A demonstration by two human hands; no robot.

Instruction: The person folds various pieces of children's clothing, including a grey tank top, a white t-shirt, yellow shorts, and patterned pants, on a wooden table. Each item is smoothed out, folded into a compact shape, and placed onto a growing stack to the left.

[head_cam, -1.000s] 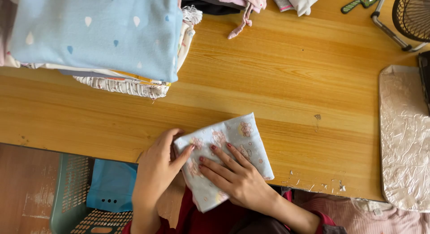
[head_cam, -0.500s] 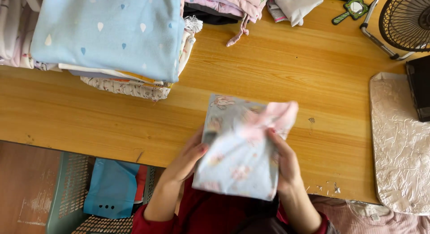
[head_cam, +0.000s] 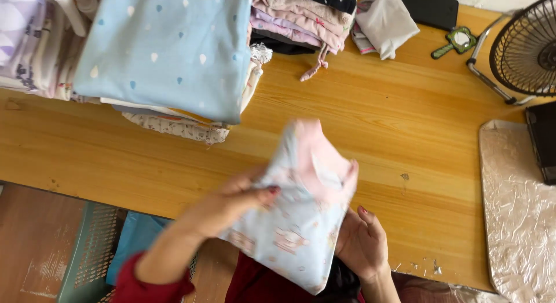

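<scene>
A folded pale blue cloth (head_cam: 301, 216) with small pink prints is lifted above the near edge of the wooden table (head_cam: 394, 123). My left hand (head_cam: 231, 201) grips its left side, thumb on top. My right hand (head_cam: 362, 245) holds its lower right side from underneath. The cloth is motion-blurred and tilted toward the far side. A stack of folded clothes topped by a light blue sheet with drop shapes (head_cam: 168, 48) lies at the far left of the table.
More folded garments (head_cam: 301, 19) and a white cloth (head_cam: 385, 22) lie at the back. A fan (head_cam: 524, 48) stands at the right, with a small green mirror (head_cam: 457, 42) near it. A crinkled silver mat (head_cam: 515, 210) covers the right end. A green basket (head_cam: 92, 251) sits below left.
The cloth lay flat under both hands a second ago. It was then picked up, and now it is carried higher and further over the table toward the stack.
</scene>
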